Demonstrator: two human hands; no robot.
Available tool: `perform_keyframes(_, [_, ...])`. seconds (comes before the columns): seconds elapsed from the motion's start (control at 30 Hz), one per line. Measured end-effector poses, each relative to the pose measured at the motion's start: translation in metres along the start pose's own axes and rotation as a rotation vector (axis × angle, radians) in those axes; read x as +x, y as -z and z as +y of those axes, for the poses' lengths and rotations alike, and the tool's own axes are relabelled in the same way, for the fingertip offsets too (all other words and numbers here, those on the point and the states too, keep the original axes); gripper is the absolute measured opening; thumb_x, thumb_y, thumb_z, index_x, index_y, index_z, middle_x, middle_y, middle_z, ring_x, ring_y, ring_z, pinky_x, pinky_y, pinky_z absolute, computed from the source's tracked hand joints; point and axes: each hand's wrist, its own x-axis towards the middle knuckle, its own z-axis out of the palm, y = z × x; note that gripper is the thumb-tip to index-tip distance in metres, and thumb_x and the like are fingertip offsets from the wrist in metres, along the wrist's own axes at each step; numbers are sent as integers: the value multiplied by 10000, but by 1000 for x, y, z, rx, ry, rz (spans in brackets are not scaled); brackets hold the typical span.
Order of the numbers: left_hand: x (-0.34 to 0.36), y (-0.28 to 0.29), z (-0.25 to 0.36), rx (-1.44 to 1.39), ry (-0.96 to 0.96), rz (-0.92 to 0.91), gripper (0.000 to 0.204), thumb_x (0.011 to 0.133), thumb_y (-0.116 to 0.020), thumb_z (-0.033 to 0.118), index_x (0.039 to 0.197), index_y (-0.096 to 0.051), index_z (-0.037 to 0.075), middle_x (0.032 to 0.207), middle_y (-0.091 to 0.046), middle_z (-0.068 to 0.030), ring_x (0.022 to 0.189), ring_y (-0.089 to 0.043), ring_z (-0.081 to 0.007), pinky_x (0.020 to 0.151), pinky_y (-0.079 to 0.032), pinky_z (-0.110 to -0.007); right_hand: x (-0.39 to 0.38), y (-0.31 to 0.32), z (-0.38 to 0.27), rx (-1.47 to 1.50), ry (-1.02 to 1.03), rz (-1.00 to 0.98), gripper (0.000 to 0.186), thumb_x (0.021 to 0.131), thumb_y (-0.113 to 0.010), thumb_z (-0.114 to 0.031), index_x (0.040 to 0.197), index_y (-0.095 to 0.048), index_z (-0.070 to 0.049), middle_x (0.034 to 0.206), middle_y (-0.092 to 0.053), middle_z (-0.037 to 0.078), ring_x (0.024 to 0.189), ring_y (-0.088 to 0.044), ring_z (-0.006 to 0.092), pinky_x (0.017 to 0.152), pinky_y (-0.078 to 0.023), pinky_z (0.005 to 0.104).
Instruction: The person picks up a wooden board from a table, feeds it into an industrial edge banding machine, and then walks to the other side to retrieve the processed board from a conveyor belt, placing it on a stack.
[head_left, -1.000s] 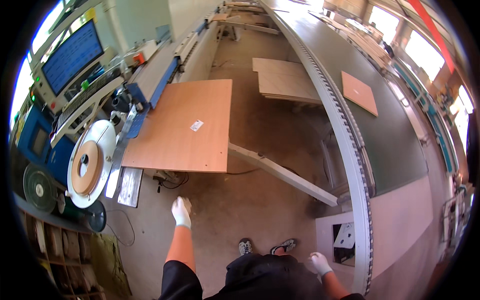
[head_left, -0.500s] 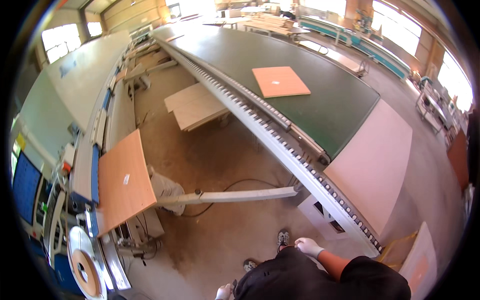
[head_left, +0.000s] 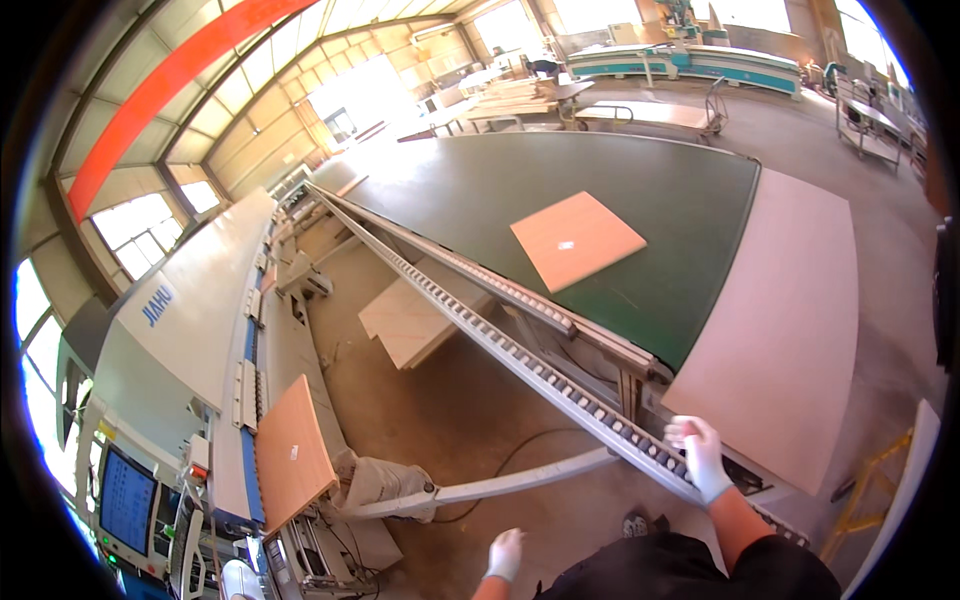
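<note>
My right hand, in a white glove, is raised over the near end of a long roller rail. Its fingers are curled in and nothing shows in them; whether it touches the rail I cannot tell. My left hand, also gloved, hangs low in front of me, loosely closed, with nothing visible in it. An orange-brown square board with a small white label lies flat on the dark green conveyor belt. Another orange-brown board, labelled too, sits at the blue-edged side of the long machine on the left.
A pale support arm spans low between machine and rail. Pale boards are stacked beneath the rail. A pinkish sheet adjoins the belt's right end. A monitor stands at lower left, and a yellow frame at lower right.
My right hand has risen from beside my body to over the roller rail. My left hand has come up and forward from the lower edge. My view has tilted upward, showing more of the hall.
</note>
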Motion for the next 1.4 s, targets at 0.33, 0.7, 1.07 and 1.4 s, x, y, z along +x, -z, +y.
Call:
perform_keyframes(0.33, [-28, -217, 265, 908, -1073, -251, 575, 919, -605, 386, 1357, -504, 27, 1414, -482, -216, 1328, -421, -419, 1106, -330, -508, 43, 216, 73, 6, -245, 346, 266, 904, -405, -58, 1076, -606, -91, 894, -671, 82, 705, -638, 185, 596, -526, 306])
perform_keyframes(0.7, [-3, -254, 251, 1195, -989, -366, 711, 822, -630, 593, 1370, -502, 157, 1444, -357, -172, 1349, -257, -467, 1079, -194, -664, 50, 273, 93, 37, -254, 692, 263, 955, -485, -156, 1170, -624, -95, 1042, -640, 41, 936, -615, 170, 768, -507, 348])
perform_keyframes(1.07, [-7, -250, 256, 1263, -829, -433, 777, 803, -663, 559, 1395, -435, 110, 1486, -252, -261, 1375, -176, -549, 1107, -149, -680, 199, 215, 58, 267, -416, 569, 197, 954, -507, -143, 1093, -606, -43, 885, -682, 91, 644, -646, 172, 525, -515, 265])
perform_keyframes(1.4, [-15, -253, 266, 1236, -758, -399, 763, 798, -689, 557, 1380, -467, 116, 1488, -270, -225, 1371, -205, -544, 1108, -216, -632, 242, 181, 60, 117, -444, 495, 327, 978, -545, -330, 1107, -592, -34, 975, -697, 112, 773, -688, 212, 627, -548, 300])
